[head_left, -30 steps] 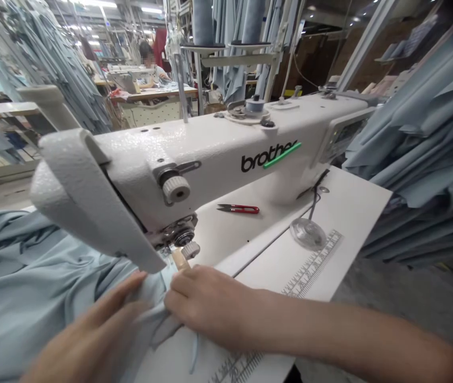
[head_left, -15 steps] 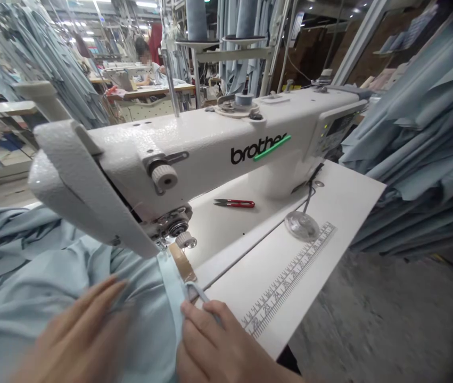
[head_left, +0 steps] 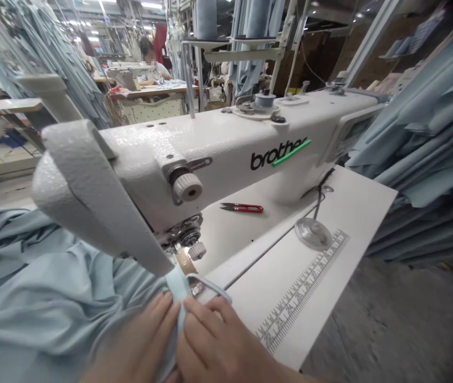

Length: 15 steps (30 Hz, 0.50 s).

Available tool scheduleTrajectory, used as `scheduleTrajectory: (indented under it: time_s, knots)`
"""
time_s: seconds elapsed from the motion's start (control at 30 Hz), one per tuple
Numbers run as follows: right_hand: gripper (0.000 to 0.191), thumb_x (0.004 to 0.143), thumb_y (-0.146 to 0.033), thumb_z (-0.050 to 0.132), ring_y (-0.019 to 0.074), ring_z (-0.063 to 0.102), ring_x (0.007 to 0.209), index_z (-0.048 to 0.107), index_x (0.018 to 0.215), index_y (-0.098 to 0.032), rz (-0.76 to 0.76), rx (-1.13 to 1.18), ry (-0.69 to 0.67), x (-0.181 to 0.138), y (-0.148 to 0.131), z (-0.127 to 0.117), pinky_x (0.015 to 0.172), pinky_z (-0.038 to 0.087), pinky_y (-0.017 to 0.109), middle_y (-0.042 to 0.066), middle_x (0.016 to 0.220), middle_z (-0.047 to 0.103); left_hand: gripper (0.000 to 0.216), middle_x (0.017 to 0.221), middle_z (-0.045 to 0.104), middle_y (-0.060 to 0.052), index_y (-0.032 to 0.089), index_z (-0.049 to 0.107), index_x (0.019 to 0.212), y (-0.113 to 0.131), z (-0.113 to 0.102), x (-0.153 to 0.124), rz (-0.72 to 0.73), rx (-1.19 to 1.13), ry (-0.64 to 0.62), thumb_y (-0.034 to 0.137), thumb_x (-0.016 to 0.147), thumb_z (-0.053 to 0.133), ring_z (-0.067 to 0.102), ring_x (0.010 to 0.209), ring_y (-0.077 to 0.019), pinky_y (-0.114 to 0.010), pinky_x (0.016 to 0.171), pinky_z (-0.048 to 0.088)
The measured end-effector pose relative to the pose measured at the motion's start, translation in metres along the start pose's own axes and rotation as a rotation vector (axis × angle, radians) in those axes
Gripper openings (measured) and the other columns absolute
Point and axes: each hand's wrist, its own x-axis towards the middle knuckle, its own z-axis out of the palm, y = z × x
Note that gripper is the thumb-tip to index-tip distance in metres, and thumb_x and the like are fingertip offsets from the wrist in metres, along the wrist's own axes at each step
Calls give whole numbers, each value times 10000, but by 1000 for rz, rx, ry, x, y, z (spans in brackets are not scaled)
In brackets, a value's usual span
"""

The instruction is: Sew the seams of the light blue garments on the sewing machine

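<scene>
Pale blue fabric [head_left: 62, 298] lies in folds over the left of the sewing table, its smooth folded band [head_left: 178, 284] running under the needle area of a white sewing machine [head_left: 226, 138]. My left hand [head_left: 142, 335], partly blurred, rests on the fabric with its fingers stretched out beside the band. Just right of it, my right hand [head_left: 222, 340] is closed on the band's edge, thumb and forefinger pinched together. A narrow pale blue strip [head_left: 210, 284] loops above the right hand's fingers. Brown tape [head_left: 186, 261] sits beside the presser foot, which is mostly hidden.
Red-handled thread snips [head_left: 243, 208] lie on the machine bed. A clear round disc [head_left: 313, 233] rests near a printed ruler [head_left: 306, 290] on the table [head_left: 354, 213]. Hanging blue cloth [head_left: 421, 149] crowds the right side. Another person [head_left: 152, 64] sits at a machine behind.
My left hand has moved right and forward across the fabric, up close to my right hand. The right hand keeps its pinch on the band. The camera view has shifted slightly.
</scene>
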Motion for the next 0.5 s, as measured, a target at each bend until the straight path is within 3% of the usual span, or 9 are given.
scheduleTrajectory:
  time_s: [0.17, 0.4, 0.5]
  knots:
    - [260, 922, -57, 376, 268, 643, 918, 629, 871, -87, -1, 58, -185, 16, 6, 2, 667, 509, 344, 138, 881, 675, 560, 1403, 557, -43, 182, 379, 1452, -4, -3, 10, -166, 66, -4, 412, 944, 325, 600, 1199, -174, -256, 908, 539]
    - [257, 947, -64, 381, 308, 623, 1042, 622, 862, -88, 9, 38, -200, 15, 4, 5, 704, 525, 364, 158, 942, 679, 603, 1473, 476, -71, 132, 398, 1436, -25, 11, -5, -146, 135, -64, 357, 877, 411, 599, 1207, -204, -263, 822, 581]
    - [251, 965, -78, 388, 306, 570, 1158, 635, 992, -47, -12, 58, -268, 9, 5, 0, 861, 523, 381, 185, 1105, 659, 558, 1463, 480, -97, 112, 402, 1425, -24, 10, -2, -133, 143, -15, 299, 899, 397, 579, 1224, -214, -282, 881, 543]
